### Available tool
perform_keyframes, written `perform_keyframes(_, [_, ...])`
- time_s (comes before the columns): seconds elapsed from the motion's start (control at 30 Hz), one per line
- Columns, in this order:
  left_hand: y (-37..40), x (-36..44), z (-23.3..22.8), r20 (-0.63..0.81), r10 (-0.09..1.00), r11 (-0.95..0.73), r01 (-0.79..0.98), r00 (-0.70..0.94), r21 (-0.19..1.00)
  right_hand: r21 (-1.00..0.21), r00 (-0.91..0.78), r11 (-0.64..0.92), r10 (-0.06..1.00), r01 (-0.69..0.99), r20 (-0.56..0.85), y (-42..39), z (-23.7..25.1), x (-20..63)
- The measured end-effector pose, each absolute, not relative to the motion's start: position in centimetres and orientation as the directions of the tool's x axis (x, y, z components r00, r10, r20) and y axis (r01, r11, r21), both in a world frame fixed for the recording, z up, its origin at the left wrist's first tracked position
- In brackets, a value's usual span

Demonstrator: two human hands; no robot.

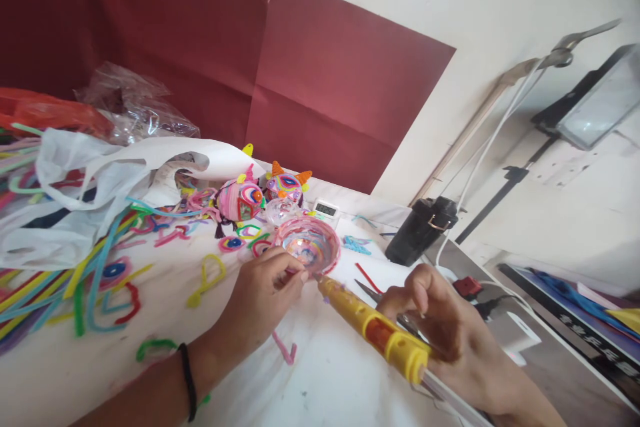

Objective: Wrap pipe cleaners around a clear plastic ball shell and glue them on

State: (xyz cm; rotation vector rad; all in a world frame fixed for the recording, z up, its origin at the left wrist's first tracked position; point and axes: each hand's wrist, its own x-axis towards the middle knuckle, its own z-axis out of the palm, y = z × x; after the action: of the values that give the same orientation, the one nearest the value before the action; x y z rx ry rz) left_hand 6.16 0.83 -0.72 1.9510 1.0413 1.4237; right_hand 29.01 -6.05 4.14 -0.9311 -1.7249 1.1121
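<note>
My left hand pinches the near rim of a clear half-sphere shell lined with pink and multicoloured coiled strips, which rests on the white table cover. In my right hand lies a yellow and orange glue gun, its tip touching the shell's near edge beside my left fingers. Behind the shell stand two finished colourful balls with small horns, and a clear ball.
Many coloured pipe cleaners and bent shapes lie at the left, under white plastic bags. Scissors, a small white digital timer, a black cylinder and cables sit right of the shell. A red backdrop stands behind.
</note>
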Motion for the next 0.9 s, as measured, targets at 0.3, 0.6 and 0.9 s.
perform_keyframes(0.3, [0.89, 6.09, -0.58, 0.576, 0.805, -0.59, 0.301, 0.143, 0.749, -0.928, -0.342, 0.322, 0.907, 0.187, 0.246, -5.91, 4.25, 29.46])
perform_keyframes(0.6, [0.78, 6.12, -0.39, 0.591, 0.795, -0.601, 0.308, 0.137, 0.737, -0.889, -0.397, 0.399, 0.871, 0.225, 0.29, -5.53, 4.85, 29.35])
perform_keyframes(0.9, [0.96, 5.98, -0.48, 0.556, 0.822, -0.564, 0.305, 0.121, 0.767, -0.904, -0.408, 0.38, 0.87, 0.194, 0.277, -5.72, 5.12, 29.33])
